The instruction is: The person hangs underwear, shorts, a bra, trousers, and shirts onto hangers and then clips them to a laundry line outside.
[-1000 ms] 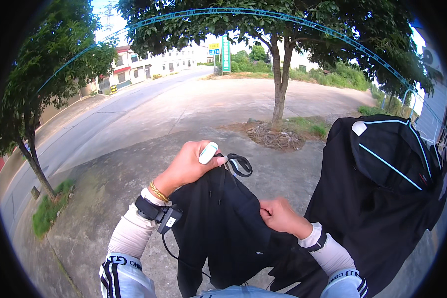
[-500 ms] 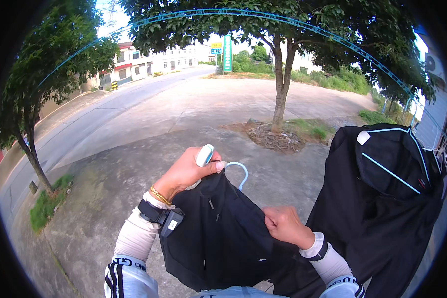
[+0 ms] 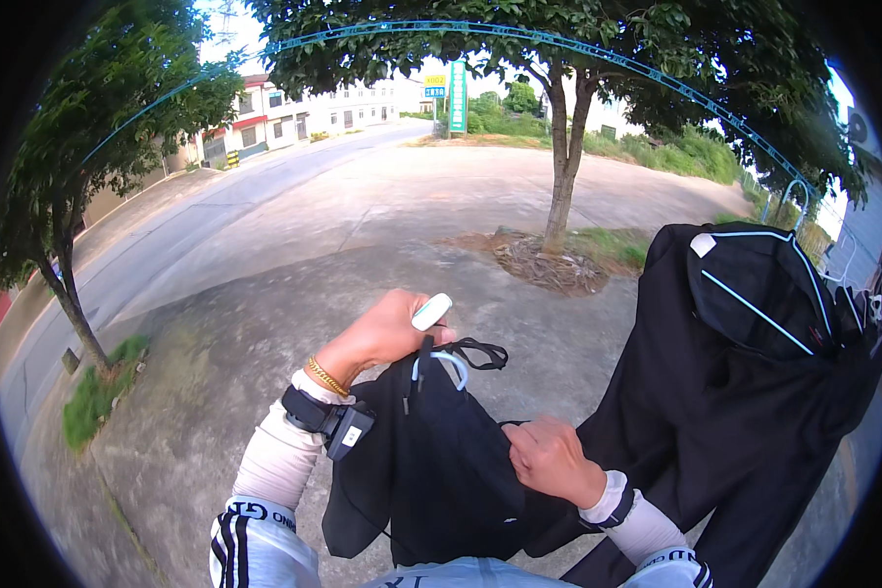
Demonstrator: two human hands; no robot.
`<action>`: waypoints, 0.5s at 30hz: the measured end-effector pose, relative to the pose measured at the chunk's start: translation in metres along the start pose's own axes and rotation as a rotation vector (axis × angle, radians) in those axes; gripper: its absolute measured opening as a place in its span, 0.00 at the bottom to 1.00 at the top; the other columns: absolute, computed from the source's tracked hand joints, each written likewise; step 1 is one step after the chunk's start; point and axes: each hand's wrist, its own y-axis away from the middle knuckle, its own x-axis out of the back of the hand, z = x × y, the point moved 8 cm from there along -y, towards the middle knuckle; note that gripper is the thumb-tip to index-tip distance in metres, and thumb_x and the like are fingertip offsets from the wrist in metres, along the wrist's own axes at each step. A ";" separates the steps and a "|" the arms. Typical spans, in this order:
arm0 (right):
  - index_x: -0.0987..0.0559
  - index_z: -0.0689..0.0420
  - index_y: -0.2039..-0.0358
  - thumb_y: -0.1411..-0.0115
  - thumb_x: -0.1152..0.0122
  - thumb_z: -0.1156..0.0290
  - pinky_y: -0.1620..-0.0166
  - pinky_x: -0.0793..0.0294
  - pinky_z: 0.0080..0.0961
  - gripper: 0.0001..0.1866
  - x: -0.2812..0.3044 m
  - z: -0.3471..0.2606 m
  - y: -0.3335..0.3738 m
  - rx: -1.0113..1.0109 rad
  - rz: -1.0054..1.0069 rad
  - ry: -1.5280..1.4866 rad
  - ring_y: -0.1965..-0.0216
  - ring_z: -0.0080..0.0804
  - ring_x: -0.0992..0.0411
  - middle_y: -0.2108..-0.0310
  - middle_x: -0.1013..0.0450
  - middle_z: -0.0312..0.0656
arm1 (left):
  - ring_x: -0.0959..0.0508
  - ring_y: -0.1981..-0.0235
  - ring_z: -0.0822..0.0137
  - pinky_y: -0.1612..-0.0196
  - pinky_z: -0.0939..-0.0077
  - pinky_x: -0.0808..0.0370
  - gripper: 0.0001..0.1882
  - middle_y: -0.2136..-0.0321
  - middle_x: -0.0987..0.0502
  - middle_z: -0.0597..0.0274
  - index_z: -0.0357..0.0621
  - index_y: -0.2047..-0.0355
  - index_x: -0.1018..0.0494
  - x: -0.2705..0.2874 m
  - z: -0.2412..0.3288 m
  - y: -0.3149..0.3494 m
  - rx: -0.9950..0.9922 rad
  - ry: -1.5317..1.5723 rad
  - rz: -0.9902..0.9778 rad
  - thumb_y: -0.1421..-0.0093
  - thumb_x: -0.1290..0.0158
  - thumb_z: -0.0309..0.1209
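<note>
A black garment (image 3: 441,470) with dangling cords hangs in front of me between my two hands. My left hand (image 3: 392,328) is closed on its upper edge, with a small white oval object (image 3: 431,312) at the fingers; whether it is worn or held I cannot tell. Just right of these fingers a loop of black cord (image 3: 485,351) sticks out. A light blue hanger hook (image 3: 449,365) shows at the garment's top; the rest of the hanger is hidden. My right hand (image 3: 554,461), lower down, pinches the garment's right side.
On my right, black trousers (image 3: 715,421) hang spread on a light blue hanger (image 3: 759,314). A blue bar (image 3: 519,31) arches overhead. Beyond the concrete ground (image 3: 225,372) stand a tree (image 3: 563,167) at centre and another tree (image 3: 73,314) at left.
The garment's top has shifted, and a black cord loop now shows beside my left hand. The hanger hook sits lower against the cloth. My right hand has moved slightly left and down.
</note>
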 end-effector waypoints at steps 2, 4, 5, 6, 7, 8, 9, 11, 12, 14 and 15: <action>0.25 0.60 0.73 0.52 0.43 0.78 0.76 0.32 0.38 0.04 0.006 0.008 0.006 -0.072 0.038 -0.007 0.79 0.47 0.29 0.81 0.30 0.47 | 0.28 0.71 0.75 0.66 0.78 0.31 0.09 0.74 0.24 0.68 0.38 0.67 0.26 -0.012 -0.009 0.005 0.015 0.154 -0.047 0.45 0.41 0.30; 0.23 0.61 0.72 0.47 0.43 0.76 0.75 0.32 0.33 0.03 -0.001 0.048 0.018 -0.443 0.026 -0.207 0.80 0.40 0.29 0.80 0.29 0.48 | 0.29 0.70 0.77 0.67 0.81 0.32 0.08 0.71 0.24 0.70 0.41 0.65 0.25 -0.004 -0.014 0.012 -0.063 0.243 0.016 0.44 0.42 0.30; 0.23 0.63 0.73 0.42 0.44 0.74 0.75 0.34 0.28 0.06 -0.016 0.075 0.034 -0.602 -0.005 -0.476 0.82 0.29 0.32 0.82 0.28 0.41 | 0.31 0.72 0.78 0.69 0.81 0.34 0.08 0.69 0.24 0.69 0.40 0.66 0.25 0.008 -0.013 0.018 -0.024 0.393 0.160 0.43 0.43 0.30; 0.23 0.63 0.71 0.40 0.46 0.77 0.70 0.37 0.16 0.05 -0.029 0.079 0.041 -0.799 -0.105 -0.923 0.76 0.16 0.36 0.78 0.30 0.31 | 0.33 0.74 0.79 0.72 0.82 0.37 0.07 0.67 0.23 0.67 0.39 0.66 0.26 0.022 -0.023 0.030 0.032 0.537 0.320 0.43 0.43 0.29; 0.23 0.63 0.71 0.40 0.45 0.76 0.68 0.37 0.16 0.05 -0.023 0.068 0.042 -0.842 -0.105 -1.078 0.74 0.16 0.36 0.76 0.30 0.30 | 0.35 0.76 0.80 0.74 0.84 0.39 0.07 0.66 0.24 0.68 0.41 0.64 0.26 0.027 -0.036 0.037 0.056 0.526 0.367 0.42 0.44 0.29; 0.23 0.62 0.71 0.40 0.44 0.75 0.66 0.37 0.15 0.05 -0.020 0.059 0.041 -0.875 -0.112 -1.230 0.72 0.16 0.36 0.74 0.30 0.30 | 0.36 0.76 0.80 0.74 0.84 0.39 0.07 0.68 0.24 0.68 0.41 0.65 0.26 0.033 -0.048 0.047 0.073 0.486 0.435 0.42 0.44 0.29; 0.23 0.62 0.71 0.40 0.44 0.75 0.66 0.37 0.15 0.05 -0.021 0.059 0.045 -0.879 -0.118 -1.225 0.72 0.16 0.36 0.74 0.30 0.30 | 0.36 0.76 0.80 0.74 0.84 0.39 0.06 0.70 0.25 0.69 0.41 0.65 0.26 0.034 -0.057 0.053 0.062 0.472 0.471 0.42 0.44 0.29; 0.25 0.60 0.69 0.39 0.45 0.73 0.64 0.38 0.14 0.05 -0.039 0.049 0.064 -0.949 -0.223 -1.406 0.70 0.18 0.36 0.72 0.30 0.31 | 0.35 0.76 0.80 0.74 0.84 0.39 0.06 0.72 0.26 0.70 0.41 0.66 0.26 0.024 -0.080 0.061 0.070 0.465 0.496 0.42 0.44 0.29; 0.25 0.60 0.69 0.39 0.45 0.73 0.64 0.38 0.14 0.05 -0.050 0.053 0.073 -0.974 -0.223 -1.412 0.70 0.18 0.36 0.72 0.30 0.31 | 0.35 0.76 0.80 0.74 0.84 0.39 0.06 0.74 0.27 0.70 0.41 0.66 0.26 0.013 -0.095 0.062 0.128 0.434 0.499 0.42 0.44 0.29; 0.26 0.58 0.70 0.38 0.45 0.72 0.63 0.38 0.14 0.05 -0.070 0.068 0.079 -1.024 -0.186 -1.475 0.70 0.17 0.37 0.73 0.33 0.30 | 0.34 0.76 0.79 0.73 0.83 0.36 0.06 0.75 0.28 0.72 0.42 0.66 0.25 -0.016 -0.105 0.066 0.220 0.382 0.463 0.43 0.43 0.29; 0.27 0.58 0.70 0.38 0.46 0.73 0.63 0.38 0.14 0.05 -0.069 0.069 0.073 -1.046 -0.112 -1.469 0.71 0.17 0.38 0.74 0.34 0.29 | 0.32 0.74 0.77 0.72 0.82 0.34 0.07 0.73 0.27 0.70 0.42 0.64 0.25 -0.037 -0.103 0.069 0.193 0.346 0.398 0.43 0.43 0.28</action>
